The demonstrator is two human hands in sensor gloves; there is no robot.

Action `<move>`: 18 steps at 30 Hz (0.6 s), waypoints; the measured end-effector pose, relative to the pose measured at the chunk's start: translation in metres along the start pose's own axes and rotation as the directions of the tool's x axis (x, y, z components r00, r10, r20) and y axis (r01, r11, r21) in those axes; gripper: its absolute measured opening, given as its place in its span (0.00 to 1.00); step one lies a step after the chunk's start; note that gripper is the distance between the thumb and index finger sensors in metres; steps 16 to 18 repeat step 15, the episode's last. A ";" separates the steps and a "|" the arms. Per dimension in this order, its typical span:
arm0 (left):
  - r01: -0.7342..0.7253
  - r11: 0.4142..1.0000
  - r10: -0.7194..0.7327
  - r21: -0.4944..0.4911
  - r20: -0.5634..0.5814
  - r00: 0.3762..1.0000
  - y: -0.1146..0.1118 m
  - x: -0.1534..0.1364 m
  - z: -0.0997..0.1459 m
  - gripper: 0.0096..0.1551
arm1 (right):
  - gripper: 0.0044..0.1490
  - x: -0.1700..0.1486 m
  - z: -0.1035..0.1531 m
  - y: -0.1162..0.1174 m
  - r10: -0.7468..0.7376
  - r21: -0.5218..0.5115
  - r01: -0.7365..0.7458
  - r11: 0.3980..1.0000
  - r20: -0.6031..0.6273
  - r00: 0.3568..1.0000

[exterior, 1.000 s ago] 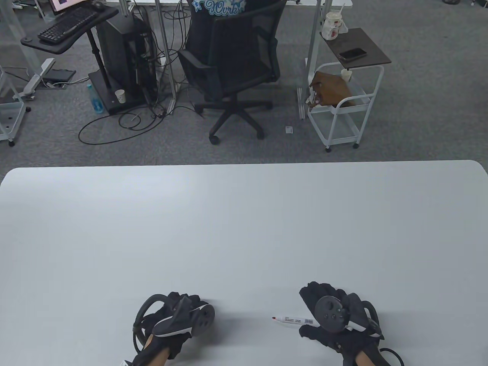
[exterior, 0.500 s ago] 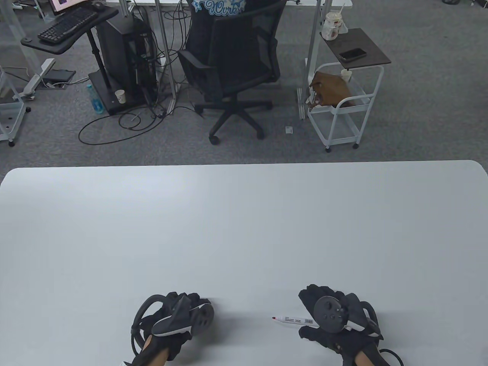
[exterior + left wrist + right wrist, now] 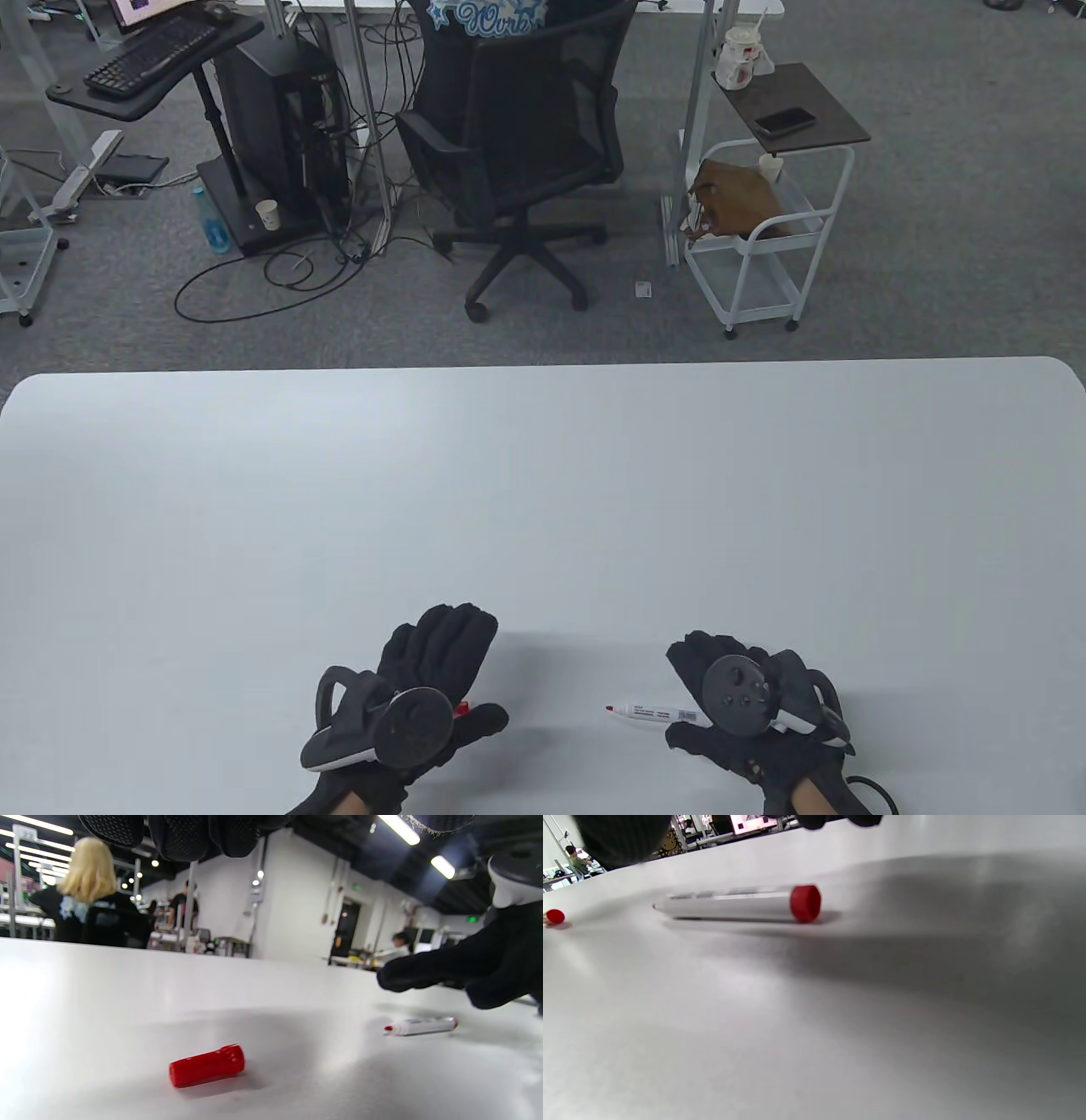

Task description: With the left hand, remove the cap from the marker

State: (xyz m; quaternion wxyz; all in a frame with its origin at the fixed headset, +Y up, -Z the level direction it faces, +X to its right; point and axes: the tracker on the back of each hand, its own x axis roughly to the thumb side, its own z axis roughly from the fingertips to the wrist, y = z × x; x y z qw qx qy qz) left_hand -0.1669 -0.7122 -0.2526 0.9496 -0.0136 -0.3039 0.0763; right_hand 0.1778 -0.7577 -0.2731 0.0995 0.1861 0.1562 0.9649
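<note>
The uncapped white marker lies on the table with its red tip pointing left. Its rear end is hidden under my right hand, which is open above it without gripping it. In the right wrist view the marker lies free, showing its red end plug. The red cap lies on the table under my left hand, which is open with fingers stretched forward. In the left wrist view the cap lies loose, with the marker and my right hand beyond it.
The white table's far edge lies well beyond both hands. An office chair and a white cart stand on the floor behind it.
My left hand has opened from a curled fist and stretched its fingers forward; the red cap now shows lying on the table beneath it. The right hand and marker have not moved.
</note>
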 end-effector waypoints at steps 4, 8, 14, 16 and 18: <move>0.016 1.000 -0.016 -0.004 0.003 1.000 0.000 0.001 0.000 0.56 | 0.56 -0.001 0.001 -0.001 -0.001 -0.006 0.001 1.000 -0.007 1.000; 0.045 0.999 -0.045 -0.017 -0.004 0.999 -0.003 0.001 -0.001 0.56 | 0.56 0.000 0.000 0.001 0.005 -0.001 -0.005 1.000 -0.004 1.000; 0.058 0.998 -0.058 -0.036 -0.013 0.998 -0.005 0.000 -0.002 0.55 | 0.56 0.000 0.000 0.001 0.002 0.003 -0.002 1.000 -0.001 1.000; 0.058 0.998 -0.059 -0.038 -0.013 0.998 -0.005 0.000 -0.002 0.55 | 0.56 0.001 0.000 0.002 0.000 0.003 0.000 1.000 0.000 1.000; 0.058 0.998 -0.059 -0.038 -0.013 0.998 -0.005 0.000 -0.002 0.55 | 0.56 0.001 0.000 0.002 0.000 0.003 0.000 1.000 0.000 1.000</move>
